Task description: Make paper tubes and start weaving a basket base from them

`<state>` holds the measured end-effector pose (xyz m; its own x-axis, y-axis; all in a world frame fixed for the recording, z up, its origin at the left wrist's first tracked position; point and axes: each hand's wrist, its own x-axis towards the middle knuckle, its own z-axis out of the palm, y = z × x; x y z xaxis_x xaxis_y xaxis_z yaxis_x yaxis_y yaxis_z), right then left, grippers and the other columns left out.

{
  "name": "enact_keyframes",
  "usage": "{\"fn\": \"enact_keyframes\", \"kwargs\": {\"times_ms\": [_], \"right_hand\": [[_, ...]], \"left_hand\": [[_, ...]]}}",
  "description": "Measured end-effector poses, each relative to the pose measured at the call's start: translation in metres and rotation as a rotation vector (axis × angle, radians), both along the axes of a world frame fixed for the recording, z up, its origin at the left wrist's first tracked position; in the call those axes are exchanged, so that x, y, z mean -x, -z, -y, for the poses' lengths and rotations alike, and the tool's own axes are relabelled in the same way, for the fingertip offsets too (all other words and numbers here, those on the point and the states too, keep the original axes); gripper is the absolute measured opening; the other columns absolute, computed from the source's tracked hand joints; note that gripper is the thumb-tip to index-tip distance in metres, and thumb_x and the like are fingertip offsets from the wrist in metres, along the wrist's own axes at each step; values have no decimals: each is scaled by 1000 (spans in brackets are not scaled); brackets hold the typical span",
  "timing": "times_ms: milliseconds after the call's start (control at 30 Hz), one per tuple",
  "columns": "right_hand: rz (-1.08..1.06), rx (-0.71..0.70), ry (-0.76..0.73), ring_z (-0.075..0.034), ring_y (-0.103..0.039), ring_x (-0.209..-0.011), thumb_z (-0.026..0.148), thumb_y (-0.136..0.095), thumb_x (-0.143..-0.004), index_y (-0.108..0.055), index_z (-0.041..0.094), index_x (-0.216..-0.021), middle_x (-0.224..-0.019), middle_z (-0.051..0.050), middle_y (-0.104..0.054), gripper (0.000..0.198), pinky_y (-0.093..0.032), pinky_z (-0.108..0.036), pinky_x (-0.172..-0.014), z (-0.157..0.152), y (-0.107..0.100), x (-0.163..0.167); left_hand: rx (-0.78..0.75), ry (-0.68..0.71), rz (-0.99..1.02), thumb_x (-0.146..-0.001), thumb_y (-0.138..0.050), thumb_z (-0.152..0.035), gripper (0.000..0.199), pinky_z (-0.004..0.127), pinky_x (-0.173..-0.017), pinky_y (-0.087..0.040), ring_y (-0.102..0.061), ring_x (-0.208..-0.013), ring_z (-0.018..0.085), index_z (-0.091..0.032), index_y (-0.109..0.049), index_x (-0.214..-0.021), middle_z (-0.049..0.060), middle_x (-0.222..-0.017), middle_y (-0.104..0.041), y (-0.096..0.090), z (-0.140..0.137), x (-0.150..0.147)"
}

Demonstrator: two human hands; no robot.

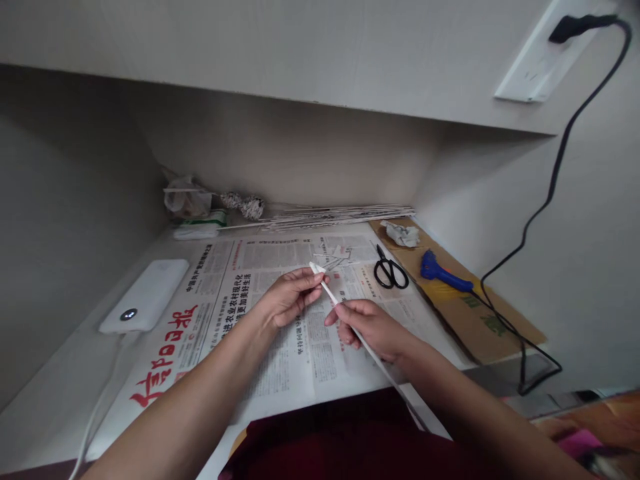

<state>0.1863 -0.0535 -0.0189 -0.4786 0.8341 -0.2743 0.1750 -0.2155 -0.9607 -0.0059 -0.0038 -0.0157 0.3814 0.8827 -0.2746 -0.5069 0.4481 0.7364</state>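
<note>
White tabletop (50,408) shows around a broad spread of newspaper (273,363), with a strip of brown cardboard (460,313) along the right side. At the back, by the wall, lies a loose bundle of slim sticks (340,217), which look like rolled paper and seem to be finished stock. One similar paper stick (379,361) is in hand, above the newspaper near its middle, slanting from the far tip down past the near edge. On the left lies a white power bank (150,293) with a cable. The left hand (299,293) pinches the stick near its far end, thumb against fingertips; the right hand (367,327) has thumb and fingers closed round the shaft just below. On the cardboard rests a blue corded tool (447,275), probably a glue gun, with black scissors (386,262) beside it on the newspaper; neither is in use. Crumpled paper (403,235) sits behind the tool, and small paper scraps (343,252) lie just beyond the left hand. Smallest is the white flared tip (316,268): the shaft appears formed along its visible length, while this end looks wider and unfinished, so I judge the remaining work to be there.
</note>
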Motion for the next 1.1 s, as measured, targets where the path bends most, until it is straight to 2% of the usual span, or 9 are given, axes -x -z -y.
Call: {"fn": "enact_keyframes", "kwargs": {"times_ms": [100,267,333,467,533,767,1000,1100], "right_hand": [[-153,116,-39,-8,-34,-41,50,-45,-92,-63,19,-86,-49,5,-43,36,-28,-24,-45,2,4,0],[-45,46,14,-9,-42,-46,53,-46,-91,-64,18,-86,-54,2,-49,40,-31,-23,-45,1,10,1],[36,-13,31,-10,-43,-48,52,-47,-91,-64,19,-86,-54,2,-49,38,-33,-23,-46,1,8,0],[302,-309,102,-10,-46,-52,44,-49,-92,-64,20,-80,-57,1,-55,31,-37,-24,-51,2,-2,-2],[356,-376,126,-10,-49,-53,43,-50,-91,-63,21,-80,-60,1,-57,29,-39,-24,-52,3,-4,-1],[133,-186,159,-9,-54,-49,42,-46,-93,-61,19,-101,-71,-1,-60,29,-40,-21,-43,-6,-2,8],[98,-139,178,-9,-59,-50,43,-47,-92,-63,18,-96,-71,-1,-63,29,-44,-20,-43,-13,-2,4],[91,-123,169,-10,-61,-51,42,-48,-92,-63,18,-96,-69,-1,-63,28,-45,-20,-45,-13,-2,0]], "left_hand": [[-4,1,15,-77,-66,-4,7,12,-67,-57,-68,-72,9,-9,-68,-82,7,-82,-71,1,1,-1],[16,-28,-1,-77,-67,-4,7,12,-64,-57,-67,-67,7,-9,-67,-82,5,-80,-70,4,0,-2],[15,-47,1,-77,-67,-3,8,12,-62,-57,-67,-64,7,-9,-67,-82,4,-78,-69,4,-1,-3],[-9,-65,-10,-75,-68,-2,13,13,-58,-57,-65,-59,6,-10,-67,-85,3,-78,-69,4,-1,-3],[-18,-63,-15,-75,-68,-3,14,13,-57,-57,-65,-59,7,-10,-67,-87,4,-81,-70,5,-1,-2],[-41,-33,8,-78,-67,-7,13,16,-60,-58,-68,-64,9,-10,-66,-91,8,-89,-71,3,1,-2],[-84,17,19,-80,-64,-4,19,20,-71,-59,-71,-78,14,-8,-66,-98,12,-97,-72,-1,2,1],[-93,24,-7,-81,-64,-8,20,21,-70,-59,-71,-79,15,-9,-66,-100,13,-97,-72,-3,2,1]]}}
